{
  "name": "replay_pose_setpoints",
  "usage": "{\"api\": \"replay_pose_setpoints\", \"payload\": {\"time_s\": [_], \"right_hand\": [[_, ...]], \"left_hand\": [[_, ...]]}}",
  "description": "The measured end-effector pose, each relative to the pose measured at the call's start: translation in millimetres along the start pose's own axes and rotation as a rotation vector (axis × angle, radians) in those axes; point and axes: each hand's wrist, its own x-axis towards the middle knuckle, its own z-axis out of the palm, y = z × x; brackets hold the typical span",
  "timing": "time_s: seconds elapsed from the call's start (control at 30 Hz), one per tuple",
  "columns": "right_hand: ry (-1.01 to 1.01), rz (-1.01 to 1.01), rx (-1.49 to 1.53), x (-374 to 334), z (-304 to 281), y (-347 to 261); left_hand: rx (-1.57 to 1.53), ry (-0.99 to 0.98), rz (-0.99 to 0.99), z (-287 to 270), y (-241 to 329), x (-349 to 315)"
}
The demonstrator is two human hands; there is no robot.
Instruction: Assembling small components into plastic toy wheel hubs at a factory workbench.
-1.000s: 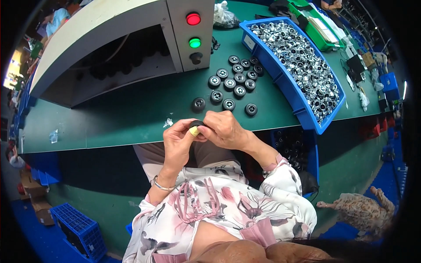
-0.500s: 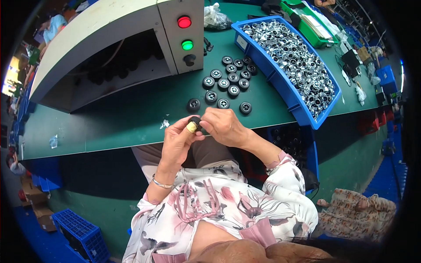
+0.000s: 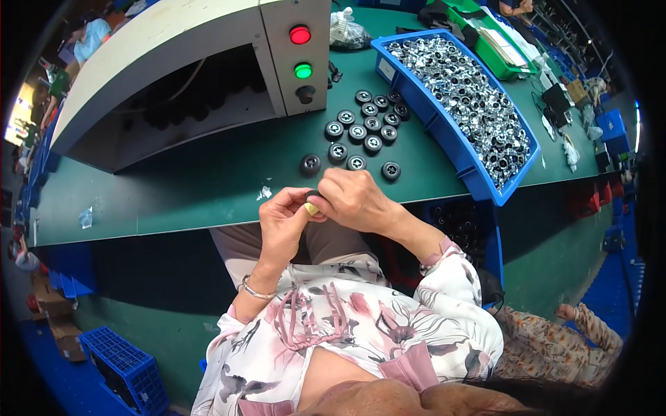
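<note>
Since the earlier frames the two hands have barely shifted: they stay pressed together just at the near edge of the green table [image 3: 194, 187], and only the view has slid a little, so the small dark wheel between them now peeks out at the top of the grip rather than lower down. The left hand [image 3: 283, 223] is curled closed, thumb and fingers pinched toward the middle, a yellowish cap on one fingertip showing where the hands meet. The right hand [image 3: 355, 201] is closed over from the other side, its fingers bent down on the same small black wheel [image 3: 313, 195], of which only a dark sliver shows. A silver bracelet [image 3: 255, 291] sits on the left wrist. Just beyond the hands a cluster of black wheels with pale hubs [image 3: 364, 128] lies on the table, one lone wheel [image 3: 310, 164] a little to the left of the rest. To the right stands a long blue bin [image 3: 444, 139] heaped with shiny silver parts. Behind the wheels rises a beige machine housing [image 3: 173, 41] with a round red lamp [image 3: 300, 35] above a round green lamp [image 3: 302, 70] and a black knob [image 3: 305, 93]. A green tray [image 3: 485, 48] lies farther back, and a blue crate [image 3: 125, 371] sits on the floor at lower left.
</note>
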Motion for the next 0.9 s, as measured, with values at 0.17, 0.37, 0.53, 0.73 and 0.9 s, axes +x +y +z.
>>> {"api": "replay_pose_setpoints", "payload": {"time_s": [0.17, 0.37, 0.53, 0.73, 0.9], "right_hand": [[-0.029, -0.010, -0.001, 0.8, 1.4, 6.4], [-0.091, 0.193, 0.345, -7.3, 9.9, 25.6], [-0.160, 0.812, 1.036, -17.1, 12.9, 14.4], [0.102, 0.420, 0.596, -21.4, 8.2, 6.5], [0.320, 0.401, 0.519, -47.6, 13.4, -17.5]], "left_hand": [[-0.030, 0.005, 0.053, 4.3, -2.2, 2.3], [-0.165, 0.004, -0.093, 3.1, 1.0, 3.7], [-0.271, 0.049, -0.177, 5.7, -2.0, 2.6], [-0.229, 0.117, -0.221, 0.5, 6.2, 11.1], [-0.226, -0.007, -0.246, 17.9, 17.3, 1.0]]}}
